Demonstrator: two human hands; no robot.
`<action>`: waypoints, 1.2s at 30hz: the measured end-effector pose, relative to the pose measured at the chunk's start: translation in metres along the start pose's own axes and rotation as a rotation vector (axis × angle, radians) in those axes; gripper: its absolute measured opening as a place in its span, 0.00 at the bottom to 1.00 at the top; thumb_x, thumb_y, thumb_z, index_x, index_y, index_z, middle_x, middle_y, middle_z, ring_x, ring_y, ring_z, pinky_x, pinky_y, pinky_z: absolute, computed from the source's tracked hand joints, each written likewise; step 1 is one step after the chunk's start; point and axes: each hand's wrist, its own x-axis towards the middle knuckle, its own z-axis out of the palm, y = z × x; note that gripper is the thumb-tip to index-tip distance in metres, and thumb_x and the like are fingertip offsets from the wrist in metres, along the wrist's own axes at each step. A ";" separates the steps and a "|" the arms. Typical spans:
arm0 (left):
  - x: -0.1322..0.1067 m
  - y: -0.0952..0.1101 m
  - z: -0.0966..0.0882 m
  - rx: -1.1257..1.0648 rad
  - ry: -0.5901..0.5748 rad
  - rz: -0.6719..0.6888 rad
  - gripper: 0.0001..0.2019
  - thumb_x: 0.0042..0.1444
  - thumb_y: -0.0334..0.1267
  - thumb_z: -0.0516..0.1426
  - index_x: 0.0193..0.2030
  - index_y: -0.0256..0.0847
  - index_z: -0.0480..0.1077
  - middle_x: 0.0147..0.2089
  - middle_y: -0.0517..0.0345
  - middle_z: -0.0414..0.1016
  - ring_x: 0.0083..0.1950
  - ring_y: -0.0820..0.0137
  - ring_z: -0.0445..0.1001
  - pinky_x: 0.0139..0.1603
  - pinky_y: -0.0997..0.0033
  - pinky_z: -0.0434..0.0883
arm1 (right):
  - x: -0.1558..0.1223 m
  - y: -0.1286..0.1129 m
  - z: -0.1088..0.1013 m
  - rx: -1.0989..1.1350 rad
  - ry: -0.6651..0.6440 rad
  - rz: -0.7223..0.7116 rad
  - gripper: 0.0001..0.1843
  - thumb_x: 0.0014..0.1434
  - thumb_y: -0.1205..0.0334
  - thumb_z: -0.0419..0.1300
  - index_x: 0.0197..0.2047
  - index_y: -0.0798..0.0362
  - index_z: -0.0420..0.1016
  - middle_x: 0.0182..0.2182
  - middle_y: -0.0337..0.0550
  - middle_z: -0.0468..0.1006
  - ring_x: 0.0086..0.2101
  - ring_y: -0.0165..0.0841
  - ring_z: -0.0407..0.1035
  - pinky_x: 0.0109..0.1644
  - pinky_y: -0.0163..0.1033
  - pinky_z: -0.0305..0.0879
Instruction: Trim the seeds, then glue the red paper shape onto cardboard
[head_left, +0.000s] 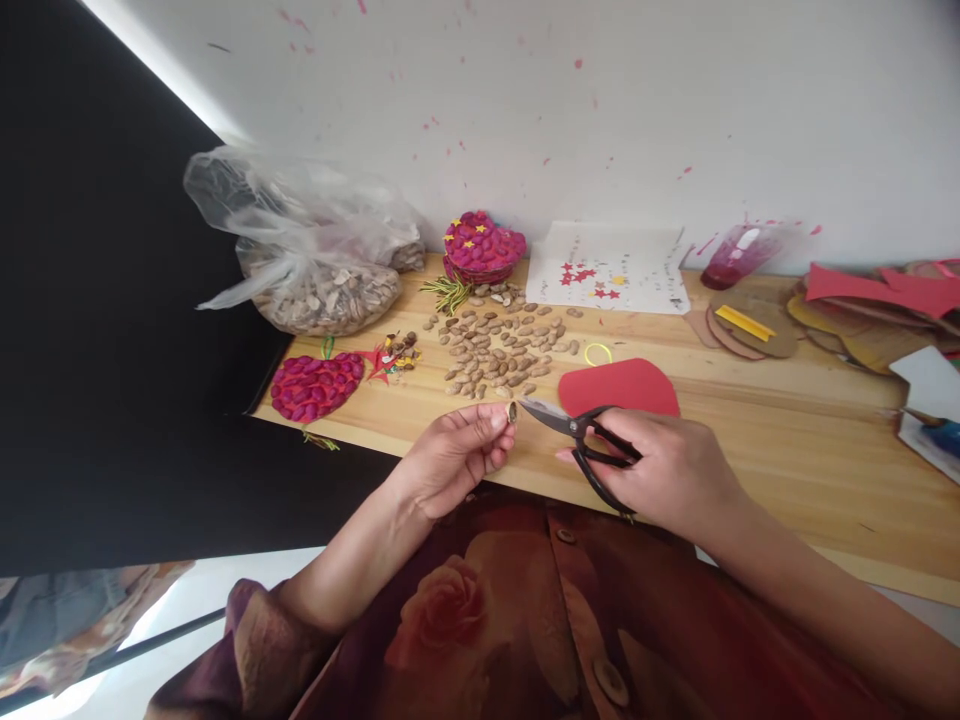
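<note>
The shell (512,411) is small, brown and oval. Your left hand (457,455) pinches it. Your right hand (667,470) grips black scissors (579,430).

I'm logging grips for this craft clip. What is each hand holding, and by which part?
The left hand pinches a small shell by its lower end. The right hand holds the scissors by their handle loops.
</note>
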 end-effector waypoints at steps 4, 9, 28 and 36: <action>-0.002 -0.003 0.000 -0.063 -0.020 -0.034 0.10 0.46 0.31 0.72 0.33 0.32 0.77 0.31 0.58 0.75 0.30 0.80 0.73 0.29 0.85 0.72 | 0.006 -0.004 0.003 0.147 -0.029 0.079 0.17 0.55 0.46 0.67 0.29 0.52 0.74 0.21 0.35 0.75 0.22 0.27 0.67 0.27 0.35 0.56; -0.005 -0.006 0.002 -0.047 -0.055 -0.102 0.10 0.47 0.31 0.71 0.33 0.31 0.77 0.30 0.56 0.75 0.29 0.80 0.73 0.29 0.84 0.72 | 0.025 -0.011 0.000 0.679 -0.194 0.350 0.17 0.52 0.47 0.69 0.31 0.53 0.77 0.22 0.36 0.75 0.22 0.28 0.67 0.26 0.34 0.61; 0.001 -0.018 0.011 0.619 0.047 0.618 0.09 0.52 0.37 0.69 0.37 0.39 0.75 0.36 0.58 0.78 0.38 0.73 0.76 0.43 0.74 0.72 | 0.045 -0.034 0.017 1.396 -0.266 0.708 0.12 0.51 0.54 0.69 0.30 0.53 0.75 0.21 0.32 0.73 0.17 0.22 0.64 0.18 0.29 0.52; 0.003 -0.021 0.010 0.618 0.068 0.713 0.06 0.56 0.36 0.66 0.39 0.40 0.75 0.36 0.59 0.79 0.37 0.74 0.77 0.42 0.75 0.73 | 0.042 -0.042 0.015 1.373 -0.223 0.766 0.13 0.48 0.55 0.71 0.30 0.53 0.74 0.21 0.32 0.74 0.16 0.23 0.63 0.16 0.30 0.52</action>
